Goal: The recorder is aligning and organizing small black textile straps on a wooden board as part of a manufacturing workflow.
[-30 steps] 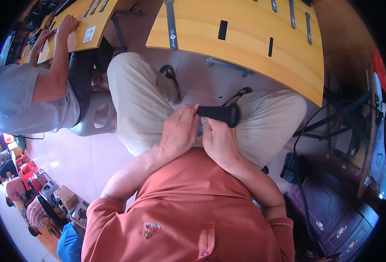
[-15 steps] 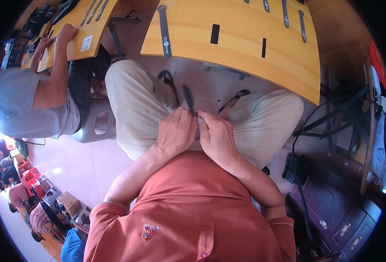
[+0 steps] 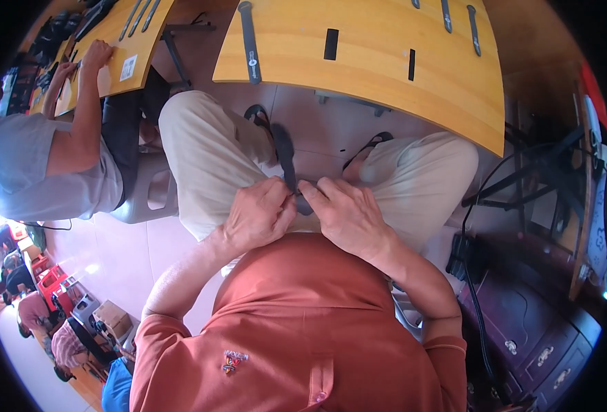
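Observation:
Over my lap, my left hand (image 3: pixel 259 214) is closed with its fingertips pinched on a dark grey strap (image 3: pixel 285 154). The strap's free length sticks up and away from me, between my knees. My right hand (image 3: pixel 348 216) is right beside it, thumb and forefinger pressed to the strap close to the left fingertips. A short grey part shows below the fingers. What exactly lies between the fingertips is too small to make out. A similar dark strap (image 3: pixel 249 42) lies on the yellow wooden table (image 3: pixel 372 89) ahead.
More dark straps (image 3: pixel 474 31) lie along the table's far right. Two black strips (image 3: pixel 331 44) are also on it. At left a person in grey (image 3: pixel 49 161) works at another table (image 3: pixel 121 72). A dark cabinet (image 3: pixel 523 336) and black cable stand at right.
My hands have shifted slightly left and spread a little apart. The strap has turned, so its broad side shows more. My right fingers are straighter than before.

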Demonstrator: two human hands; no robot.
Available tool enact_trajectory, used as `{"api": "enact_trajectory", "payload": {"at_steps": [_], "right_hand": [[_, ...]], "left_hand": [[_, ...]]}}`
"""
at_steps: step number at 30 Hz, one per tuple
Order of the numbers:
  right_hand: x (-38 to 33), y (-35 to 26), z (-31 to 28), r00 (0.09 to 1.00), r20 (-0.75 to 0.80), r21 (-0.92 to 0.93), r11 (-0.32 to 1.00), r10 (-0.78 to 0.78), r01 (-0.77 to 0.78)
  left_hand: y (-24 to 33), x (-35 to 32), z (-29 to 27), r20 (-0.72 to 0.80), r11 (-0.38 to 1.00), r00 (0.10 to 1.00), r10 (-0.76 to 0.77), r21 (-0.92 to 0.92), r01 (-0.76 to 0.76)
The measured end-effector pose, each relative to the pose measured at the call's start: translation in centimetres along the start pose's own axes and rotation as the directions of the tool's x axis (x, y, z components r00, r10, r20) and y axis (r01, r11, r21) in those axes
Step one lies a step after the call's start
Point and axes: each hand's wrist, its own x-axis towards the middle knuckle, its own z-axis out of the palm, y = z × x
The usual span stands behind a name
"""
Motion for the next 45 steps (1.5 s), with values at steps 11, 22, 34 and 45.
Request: {"api": "enact_trajectory", "payload": {"at_steps": [11,22,34,45], "right_hand": [[0.2,1.9,0.4,0.984,0.05,0.528,0.832,0.17,-0.171],[0.1,1.1,2.4,0.971,-0.234,0.461,0.885,0.054,0.062],[-0.1,0.0,1.3,0.966,-0.252,0.448,0.892,0.055,0.066],[1.0,2.9,-2.8,0.921,-0.389,0.259,0.958,-0.011,0.12]], "left_hand": [[0.4,-0.3,0.8,0.077,0.83,0.939,-0.334,-0.448,0.332],[0.8,0.1,0.3,0.228,0.66,0.85,-0.475,-0.547,0.515],[1.2,0.3,0.6,0.163,0.643,0.91,-0.382,-0.66,0.388],[2.0,0.0,-2.2,0.24,0.613,0.937,-0.253,-0.71,0.347]]}}
